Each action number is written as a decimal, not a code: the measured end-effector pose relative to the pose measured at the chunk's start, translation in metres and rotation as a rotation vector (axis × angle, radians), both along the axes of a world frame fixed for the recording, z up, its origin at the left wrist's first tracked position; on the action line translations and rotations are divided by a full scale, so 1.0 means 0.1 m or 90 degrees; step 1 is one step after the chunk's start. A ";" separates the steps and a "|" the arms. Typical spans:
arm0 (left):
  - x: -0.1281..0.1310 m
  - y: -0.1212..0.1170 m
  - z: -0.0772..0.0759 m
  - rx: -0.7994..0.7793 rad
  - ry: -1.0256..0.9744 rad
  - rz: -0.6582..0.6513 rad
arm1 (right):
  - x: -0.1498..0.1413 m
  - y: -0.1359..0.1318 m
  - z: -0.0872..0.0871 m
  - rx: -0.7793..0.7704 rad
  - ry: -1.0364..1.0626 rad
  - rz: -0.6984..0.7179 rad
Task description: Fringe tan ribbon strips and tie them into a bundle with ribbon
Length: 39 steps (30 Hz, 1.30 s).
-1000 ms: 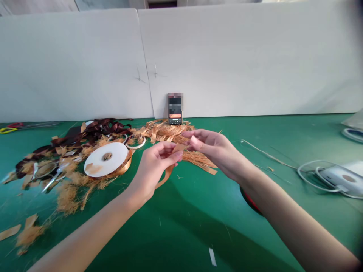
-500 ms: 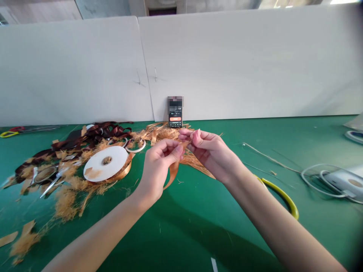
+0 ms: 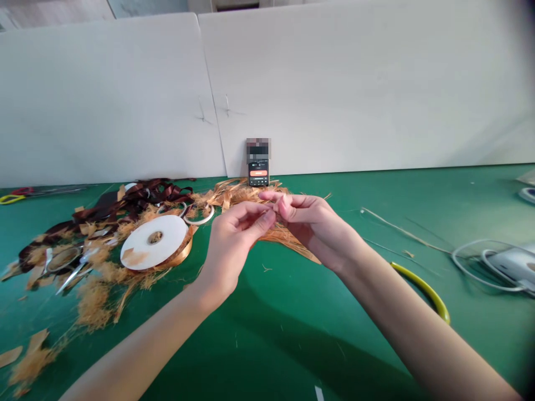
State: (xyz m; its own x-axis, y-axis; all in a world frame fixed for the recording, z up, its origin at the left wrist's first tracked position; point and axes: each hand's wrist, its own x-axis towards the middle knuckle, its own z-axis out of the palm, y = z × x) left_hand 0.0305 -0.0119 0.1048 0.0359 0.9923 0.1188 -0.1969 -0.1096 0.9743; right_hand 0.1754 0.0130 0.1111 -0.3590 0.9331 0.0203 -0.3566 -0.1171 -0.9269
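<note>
My left hand and my right hand meet over the middle of the table, thumbs and fingertips pressed together. Between them is a brown satin ribbon, now almost wholly hidden by the fingers. Both hands are closed in a pinch at that spot. Behind and below the fingers lies a bundle of cut copper-brown ribbon strips with frayed ends. To the left of my left hand, a white spool rests flat, with gold-brown ribbon wound under its disc.
A phone leans against the white partition. On the left are dark brown ribbons, scissors, frayed thread and yellow-handled scissors. On the right are a yellow curved handle and a white corded device on the green table.
The ribbon loop that hung below my left hand is no longer visible. My left fingertips have moved right, closer against my right fingertips. The view has shifted slightly.
</note>
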 end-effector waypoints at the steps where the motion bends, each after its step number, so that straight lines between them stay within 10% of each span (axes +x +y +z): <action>1: 0.00 0.00 0.00 -0.005 -0.002 0.010 | -0.01 0.00 -0.01 0.002 0.002 0.005; 27: -0.13 0.02 0.05 -0.007 0.107 -0.128 | 0.11 0.03 0.07 0.040 -0.017 0.087; 34: -0.10 0.07 -0.10 -0.029 0.107 -0.055 | 0.38 0.06 -0.04 0.102 -0.519 -0.313; 39: -0.09 0.07 -0.16 -0.065 0.045 -0.020 | 0.95 -0.29 -0.46 0.106 -1.119 -0.255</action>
State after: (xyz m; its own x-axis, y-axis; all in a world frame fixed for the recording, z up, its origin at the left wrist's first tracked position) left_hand 0.0213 -0.0054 0.0893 0.0719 0.9973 0.0138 -0.1290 -0.0044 0.9916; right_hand 0.2703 -0.0157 0.0650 0.1593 0.9872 -0.0009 0.9663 -0.1561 -0.2045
